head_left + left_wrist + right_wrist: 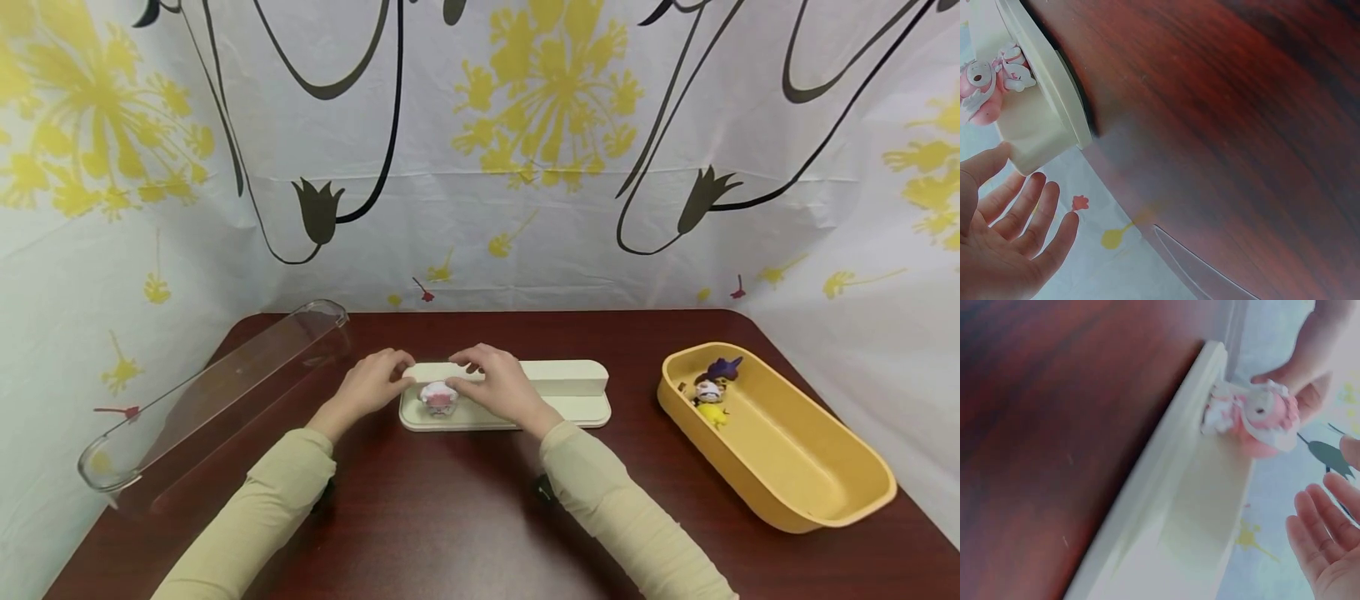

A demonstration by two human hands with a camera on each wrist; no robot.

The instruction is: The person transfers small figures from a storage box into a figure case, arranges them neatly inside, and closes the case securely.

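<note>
A small pink-and-white figurine (438, 398) stands on the lower step of a cream two-step display base (564, 408), near its left end. My left hand (372, 382) is at that end, fingers loosely bent, thumb tip right at the base's edge in the left wrist view. Just right of the figurine, my right hand (501, 383) hovers over the base with its fingers spread and nothing in them. The right wrist view shows the figurine (1266, 415) with a gap between it and the right hand (1329, 550).
A clear plastic cover (225, 383) lies slanted along the table's left side. To the right, a yellow tray (795, 454) holds several small figurines (708, 392) at its far end. A patterned curtain (480, 250) hangs behind the dark wooden table (442, 517).
</note>
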